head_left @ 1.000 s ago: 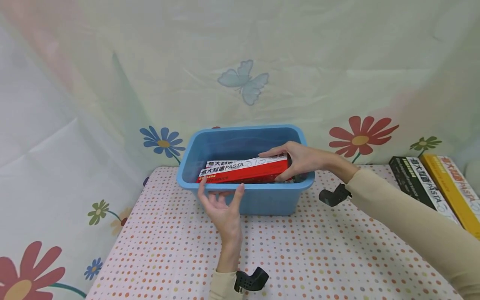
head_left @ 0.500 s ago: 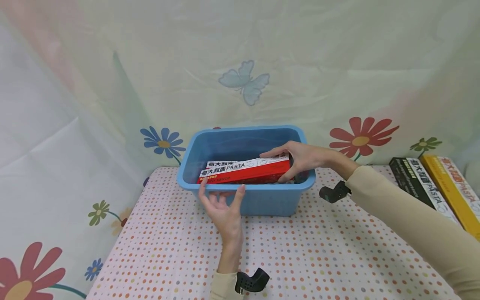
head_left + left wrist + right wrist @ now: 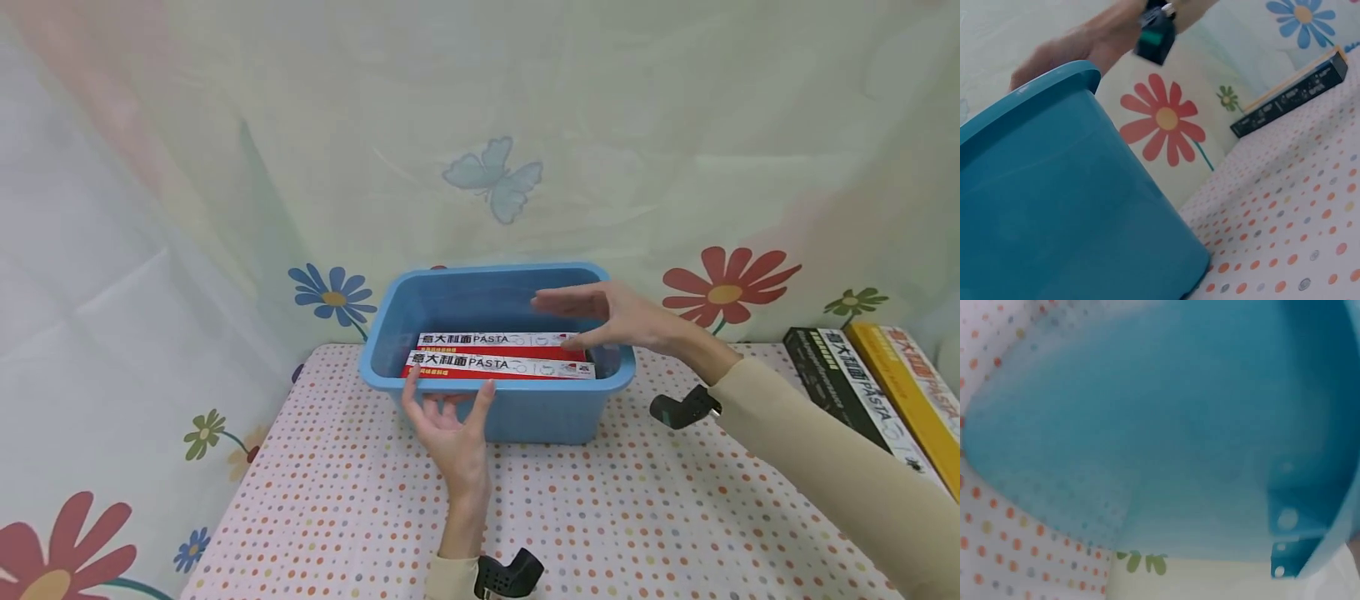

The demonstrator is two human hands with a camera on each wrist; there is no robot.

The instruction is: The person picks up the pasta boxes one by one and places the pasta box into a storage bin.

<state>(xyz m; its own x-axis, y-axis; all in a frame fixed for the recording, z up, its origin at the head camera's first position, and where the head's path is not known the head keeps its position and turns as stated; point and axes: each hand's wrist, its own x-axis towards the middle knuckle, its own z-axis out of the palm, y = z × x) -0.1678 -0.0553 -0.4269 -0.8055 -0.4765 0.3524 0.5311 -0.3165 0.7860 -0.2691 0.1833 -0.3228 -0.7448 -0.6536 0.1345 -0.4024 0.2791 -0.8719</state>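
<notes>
A blue plastic tub (image 3: 525, 415) stands on the dotted cloth in the head view. Inside lie two red-and-white pasta boxes side by side, a front box (image 3: 517, 367) and a rear box (image 3: 480, 339). My left hand (image 3: 453, 442) holds the tub's front rim, index fingertip and thumb tip at the rim and the other fingers curled beneath it. Over the tub's right end hovers my right hand (image 3: 622, 321), fingers extended, thumb apart from them and holding nothing. Both wrist views show mostly the tub's outer wall (image 3: 1079, 200), and the right wrist view shows no fingers.
At the right of the table lie a black pasta box (image 3: 847, 383) and a yellow pasta box (image 3: 900, 375), partly behind the right sleeve. A flowered backdrop (image 3: 300, 167) stands directly behind the tub.
The front red box has dropped from a tilt to lie flat beside the rear one. My right hand has let go of it and risen slightly. The left hand stays at the rim.
</notes>
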